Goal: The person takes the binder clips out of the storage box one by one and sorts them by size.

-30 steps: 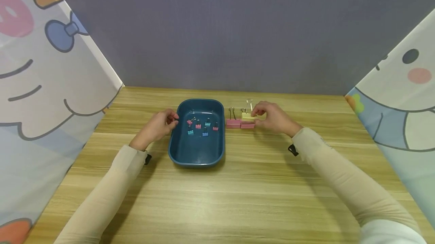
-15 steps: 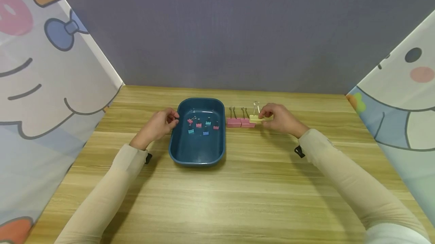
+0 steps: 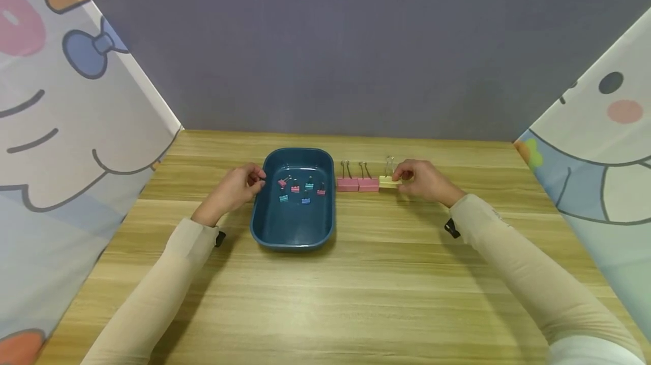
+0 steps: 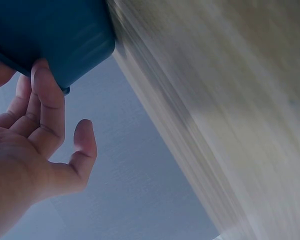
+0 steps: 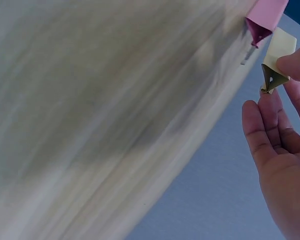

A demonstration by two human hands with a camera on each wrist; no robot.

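Yellow clip [image 3: 389, 182] pinched by right hand [image 3: 424, 181], partly finger-hidden; left hand [image 3: 231, 190] relaxed against tray [image 3: 292, 235]; wrist views blurred.

Bare wooden table [image 3: 356, 297] lies open across the near half. Farther back, a blue tray [image 3: 294, 229] sits left of centre, with pink clips [image 3: 357, 184] and a yellow clip [image 3: 389, 182] lined up just right.
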